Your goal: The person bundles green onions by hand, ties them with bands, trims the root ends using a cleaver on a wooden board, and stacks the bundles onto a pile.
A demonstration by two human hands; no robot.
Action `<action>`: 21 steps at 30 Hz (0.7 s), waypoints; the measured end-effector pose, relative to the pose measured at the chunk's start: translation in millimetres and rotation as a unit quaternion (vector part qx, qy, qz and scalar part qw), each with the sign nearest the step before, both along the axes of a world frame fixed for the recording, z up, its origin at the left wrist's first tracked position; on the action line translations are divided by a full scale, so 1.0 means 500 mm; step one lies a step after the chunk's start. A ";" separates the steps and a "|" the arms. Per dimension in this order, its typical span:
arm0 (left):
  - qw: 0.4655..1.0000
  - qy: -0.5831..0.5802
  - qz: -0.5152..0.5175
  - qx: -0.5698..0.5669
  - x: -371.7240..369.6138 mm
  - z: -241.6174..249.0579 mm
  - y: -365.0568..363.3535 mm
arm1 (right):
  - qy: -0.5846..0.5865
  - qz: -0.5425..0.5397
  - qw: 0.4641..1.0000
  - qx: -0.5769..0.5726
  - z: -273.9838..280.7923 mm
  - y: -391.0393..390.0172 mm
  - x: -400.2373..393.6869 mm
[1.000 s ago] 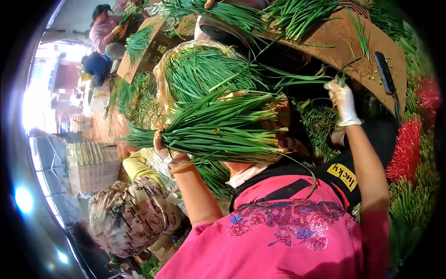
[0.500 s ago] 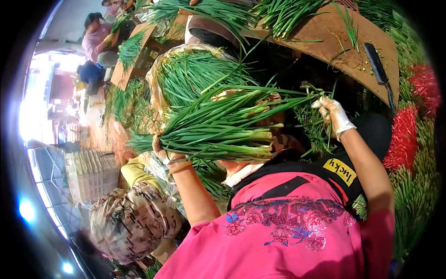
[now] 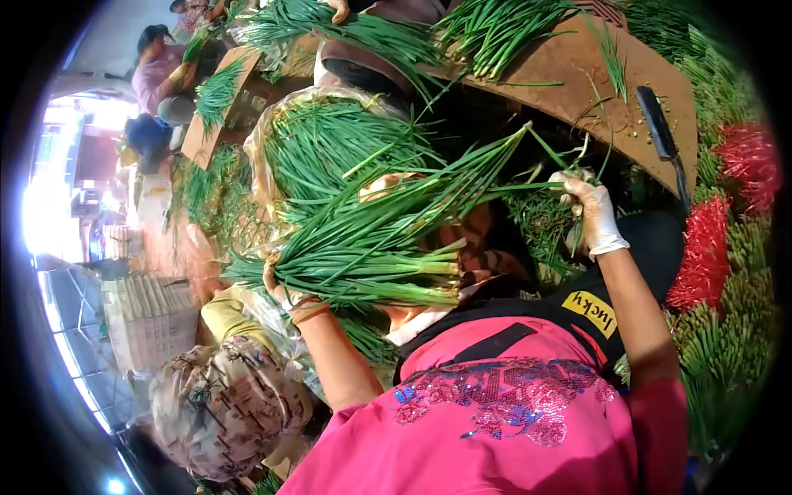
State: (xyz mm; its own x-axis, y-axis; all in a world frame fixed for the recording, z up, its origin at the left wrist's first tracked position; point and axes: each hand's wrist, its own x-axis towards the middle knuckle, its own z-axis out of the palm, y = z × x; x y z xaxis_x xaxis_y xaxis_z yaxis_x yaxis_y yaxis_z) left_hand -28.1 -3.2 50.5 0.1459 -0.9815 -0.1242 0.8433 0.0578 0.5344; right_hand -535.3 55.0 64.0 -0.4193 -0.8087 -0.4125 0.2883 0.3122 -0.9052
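Note:
A thick bunch of scallions [image 3: 375, 268] lies across the front of my body, its pale root ends pointing right. My left hand [image 3: 285, 289], in a thin glove, wraps around the leafy end of the bunch. Off to the right, my gloved right hand [image 3: 587, 206] is closed on a few thin scallion leaves [image 3: 532, 187] that stretch toward the bunch. One stalk among them bends sharply upward in the middle. Fingertips of the right hand are partly hidden by the leaves.
Beyond the bunch stands a large sack of scallions [image 3: 342, 140]. A brown board [image 3: 610, 107] carries more scallions and a black-handled tool [image 3: 656, 124]. Red ties [image 3: 701, 252] lie on bundles at right. A co-worker in a patterned head covering [image 3: 227, 404] sits close at left.
Leaves between the bunch and my right hand have risen into a sharp bend. The bunch's root ends sit slightly lower and further left. Both hands keep their hold.

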 end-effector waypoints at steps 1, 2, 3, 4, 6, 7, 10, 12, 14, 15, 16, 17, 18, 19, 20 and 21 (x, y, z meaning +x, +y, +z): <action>1.000 -0.006 0.012 0.011 -0.016 0.011 -0.002 | -0.013 -0.003 0.999 -0.033 0.042 -0.004 -0.023; 0.999 -0.014 0.027 0.021 -0.020 0.016 -0.002 | -0.029 -0.003 0.997 -0.066 0.076 -0.009 -0.043; 0.999 -0.029 0.029 0.017 -0.007 0.012 -0.010 | -0.025 -0.030 0.994 -0.104 0.081 -0.005 -0.075; 0.997 -0.035 0.062 0.043 -0.017 0.025 -0.011 | -0.063 -0.013 0.987 -0.148 0.047 -0.007 -0.129; 0.996 0.028 0.086 0.017 0.025 -0.024 -0.027 | 0.186 0.209 0.960 0.000 -0.049 -0.027 -0.214; 0.996 -0.008 0.066 0.053 -0.008 0.008 -0.021 | 0.453 0.351 0.806 0.146 -0.029 -0.017 -0.196; 0.998 0.051 0.030 0.015 0.056 -0.057 -0.042 | 0.654 0.404 0.556 0.317 0.035 -0.054 -0.166; 0.998 0.014 0.049 0.028 0.009 -0.022 -0.025 | 0.703 0.336 0.611 0.141 0.122 -0.064 -0.091; 0.995 -0.012 0.077 0.065 -0.008 0.002 -0.023 | 0.707 0.346 0.606 -0.111 0.165 -0.071 0.001; 0.995 0.004 0.066 0.076 -0.018 0.013 -0.021 | 0.722 0.331 0.588 -0.153 0.143 -0.065 0.042; 0.993 0.019 0.081 0.085 -0.003 -0.005 -0.029 | 0.738 0.312 0.566 -0.194 0.107 -0.062 0.072; 0.996 0.036 0.067 0.050 0.003 -0.009 -0.034 | 0.694 0.375 0.598 -0.142 0.081 -0.064 0.082; 0.997 0.054 0.053 0.018 0.006 -0.006 -0.035 | 0.642 0.435 0.625 -0.088 0.062 -0.069 0.085; 0.999 0.038 0.038 0.009 0.013 -0.005 -0.035 | 0.491 0.446 0.744 -0.082 0.049 -0.075 0.076; 0.998 0.047 0.014 -0.028 0.016 -0.003 -0.029 | 0.254 0.396 0.877 -0.101 0.066 -0.065 0.078; 0.999 0.009 0.046 0.014 0.015 -0.001 -0.026 | 0.206 0.375 0.897 -0.112 0.075 -0.065 0.076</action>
